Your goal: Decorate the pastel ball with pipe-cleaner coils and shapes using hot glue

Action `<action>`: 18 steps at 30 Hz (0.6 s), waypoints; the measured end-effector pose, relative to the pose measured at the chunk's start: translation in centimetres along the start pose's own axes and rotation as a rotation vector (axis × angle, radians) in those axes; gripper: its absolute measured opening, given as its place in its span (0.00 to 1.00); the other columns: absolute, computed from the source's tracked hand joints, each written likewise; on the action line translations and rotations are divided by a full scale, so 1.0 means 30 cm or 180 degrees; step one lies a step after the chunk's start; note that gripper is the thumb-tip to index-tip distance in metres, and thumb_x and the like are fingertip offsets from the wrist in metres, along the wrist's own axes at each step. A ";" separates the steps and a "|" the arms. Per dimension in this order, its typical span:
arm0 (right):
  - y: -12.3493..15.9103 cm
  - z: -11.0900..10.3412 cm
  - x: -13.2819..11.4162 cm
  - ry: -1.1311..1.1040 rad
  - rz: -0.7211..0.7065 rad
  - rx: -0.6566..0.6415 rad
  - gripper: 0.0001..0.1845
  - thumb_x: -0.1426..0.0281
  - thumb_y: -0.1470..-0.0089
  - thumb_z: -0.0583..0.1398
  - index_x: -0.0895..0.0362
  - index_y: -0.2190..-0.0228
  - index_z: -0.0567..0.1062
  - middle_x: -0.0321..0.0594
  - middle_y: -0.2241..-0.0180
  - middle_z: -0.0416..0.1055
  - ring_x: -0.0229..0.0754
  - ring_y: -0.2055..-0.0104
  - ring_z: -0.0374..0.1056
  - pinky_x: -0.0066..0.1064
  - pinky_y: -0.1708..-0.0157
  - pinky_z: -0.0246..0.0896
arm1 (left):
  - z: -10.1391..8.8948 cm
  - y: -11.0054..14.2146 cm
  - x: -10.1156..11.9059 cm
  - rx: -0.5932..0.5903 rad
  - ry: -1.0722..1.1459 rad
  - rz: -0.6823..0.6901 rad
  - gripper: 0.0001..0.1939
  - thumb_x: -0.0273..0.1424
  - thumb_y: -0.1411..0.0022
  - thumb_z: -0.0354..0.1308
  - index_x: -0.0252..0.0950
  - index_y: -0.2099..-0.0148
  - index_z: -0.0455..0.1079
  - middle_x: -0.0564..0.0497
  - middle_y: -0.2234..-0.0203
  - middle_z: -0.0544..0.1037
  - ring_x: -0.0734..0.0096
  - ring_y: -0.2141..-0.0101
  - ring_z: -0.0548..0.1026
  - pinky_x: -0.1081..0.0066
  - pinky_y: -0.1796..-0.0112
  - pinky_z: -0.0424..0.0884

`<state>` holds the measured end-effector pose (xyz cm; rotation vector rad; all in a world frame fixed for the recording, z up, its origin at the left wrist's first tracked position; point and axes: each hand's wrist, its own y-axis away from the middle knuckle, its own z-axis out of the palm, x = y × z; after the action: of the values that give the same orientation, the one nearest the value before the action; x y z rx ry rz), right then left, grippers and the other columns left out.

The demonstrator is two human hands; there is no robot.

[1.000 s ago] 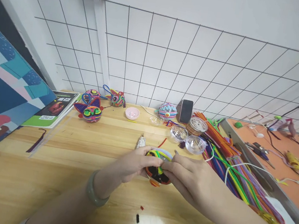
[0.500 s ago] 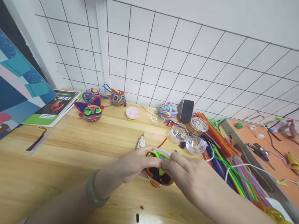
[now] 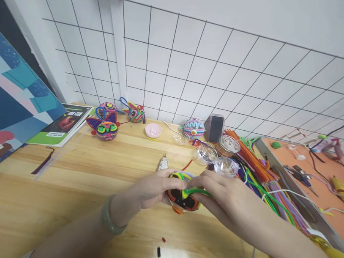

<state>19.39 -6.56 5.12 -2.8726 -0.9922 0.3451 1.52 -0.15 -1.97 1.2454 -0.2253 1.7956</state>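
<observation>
My left hand (image 3: 153,189) grips a small round craft piece (image 3: 176,195) from its left side, thumb on top. The piece is covered with colourful pipe cleaners, with black and red-orange areas facing me and an orange bit at its bottom. My right hand (image 3: 222,191) is over its right side, its fingers closed on a green pipe cleaner (image 3: 198,190). One end of that pipe cleaner meets a yellow-green spot on the piece's middle. The right fingers hide the piece's upper right. Just behind my left hand lies a glue tube (image 3: 163,163).
Clear plastic half-shells (image 3: 226,166) and bundles of pipe cleaners (image 3: 251,159) lie to the right, crossed by a white cable (image 3: 291,192). Farther back are a pink bowl (image 3: 153,130) and several decorated balls (image 3: 107,130). Books (image 3: 63,124) lie left; an orange-bottomed tray (image 3: 342,170) is right.
My right fingers have shifted and lifted slightly, so more of the green pipe cleaner shows beneath them. My left hand and the craft piece stay nearly in place.
</observation>
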 end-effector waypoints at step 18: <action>0.007 0.010 0.036 -0.0344 -0.0148 0.0253 0.13 0.73 0.36 0.50 0.57 0.64 0.74 0.42 0.67 0.70 0.39 0.67 0.67 0.30 0.70 0.62 | -0.003 0.010 0.007 -0.0147 0.0061 -0.0030 0.21 0.34 0.57 0.68 0.34 0.58 0.73 0.45 0.66 0.76 0.68 0.69 0.74 0.70 0.70 0.72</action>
<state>20.28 -6.06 4.60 -2.7808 -1.0355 0.5286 1.22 -0.14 -1.73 1.1944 -0.2482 1.7839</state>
